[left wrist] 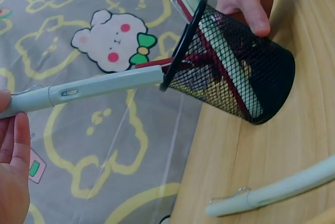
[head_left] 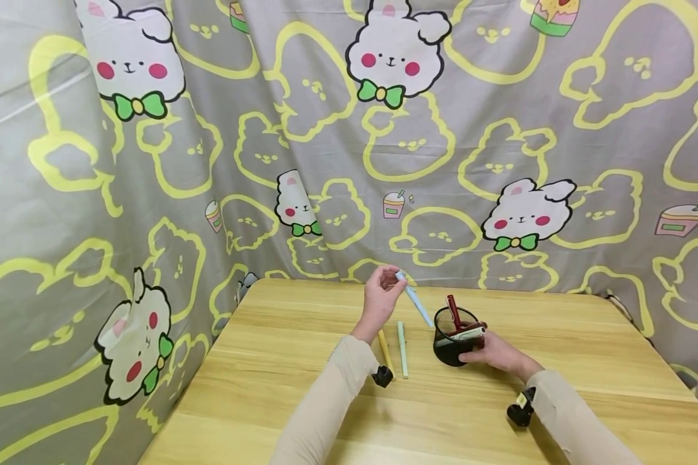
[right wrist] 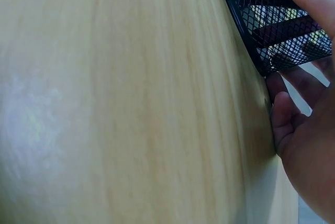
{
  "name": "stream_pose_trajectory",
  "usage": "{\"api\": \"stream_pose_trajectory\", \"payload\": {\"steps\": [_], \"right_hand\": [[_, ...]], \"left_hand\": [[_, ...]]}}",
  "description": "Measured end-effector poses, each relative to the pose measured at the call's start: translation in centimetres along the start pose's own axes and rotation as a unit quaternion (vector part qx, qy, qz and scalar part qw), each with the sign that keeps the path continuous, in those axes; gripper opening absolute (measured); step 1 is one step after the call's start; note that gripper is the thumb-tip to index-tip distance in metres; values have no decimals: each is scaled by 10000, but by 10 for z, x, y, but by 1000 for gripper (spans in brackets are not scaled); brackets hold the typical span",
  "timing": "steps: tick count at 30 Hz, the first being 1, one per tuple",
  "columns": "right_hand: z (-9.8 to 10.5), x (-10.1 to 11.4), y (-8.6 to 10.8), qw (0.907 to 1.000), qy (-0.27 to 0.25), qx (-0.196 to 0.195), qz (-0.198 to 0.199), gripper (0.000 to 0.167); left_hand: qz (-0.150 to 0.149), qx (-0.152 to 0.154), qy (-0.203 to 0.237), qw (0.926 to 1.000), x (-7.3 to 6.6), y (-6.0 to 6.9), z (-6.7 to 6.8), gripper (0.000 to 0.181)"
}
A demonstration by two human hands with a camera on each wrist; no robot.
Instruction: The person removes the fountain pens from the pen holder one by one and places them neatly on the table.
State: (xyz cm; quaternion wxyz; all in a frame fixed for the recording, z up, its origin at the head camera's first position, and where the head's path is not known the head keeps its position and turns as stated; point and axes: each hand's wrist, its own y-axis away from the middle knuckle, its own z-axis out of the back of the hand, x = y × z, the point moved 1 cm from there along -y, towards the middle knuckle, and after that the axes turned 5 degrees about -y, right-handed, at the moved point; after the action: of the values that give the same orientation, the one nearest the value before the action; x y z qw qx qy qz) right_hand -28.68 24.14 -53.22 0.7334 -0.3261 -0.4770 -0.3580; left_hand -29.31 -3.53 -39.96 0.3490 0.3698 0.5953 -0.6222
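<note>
i had the left hand (head_left: 382,290) pinching the slim pale-blue pen (head_left: 417,303), tip near the round black wire-mesh cup (head_left: 448,352), right hand (head_left: 498,354) gripping it; reckoned steeper pen, steady cup worked best.

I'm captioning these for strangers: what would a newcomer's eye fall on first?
Probably the big white cartoon faces printed across the curtain behind the table. Then the black mesh cup of pens in the right hand, and the light-blue pen the left hand holds near its rim.
</note>
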Motion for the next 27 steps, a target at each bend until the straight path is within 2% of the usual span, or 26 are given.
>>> {"api": "stream_pose_trajectory", "payload": {"steps": [6, 15, 27], "right_hand": [[-1, -1, 0, 9999, -112, -31, 7, 71], [-1, 0, 0, 9999, -84, -22, -72, 66], [-2, 3, 1, 9999, -116, -34, -55, 68]], "left_hand": [[49, 52, -6, 10000, -5, 0, 11, 27], [139, 174, -362, 9991, -10, 1, 26, 24], [136, 287, -529, 9981, -7, 4, 34, 28]]}}
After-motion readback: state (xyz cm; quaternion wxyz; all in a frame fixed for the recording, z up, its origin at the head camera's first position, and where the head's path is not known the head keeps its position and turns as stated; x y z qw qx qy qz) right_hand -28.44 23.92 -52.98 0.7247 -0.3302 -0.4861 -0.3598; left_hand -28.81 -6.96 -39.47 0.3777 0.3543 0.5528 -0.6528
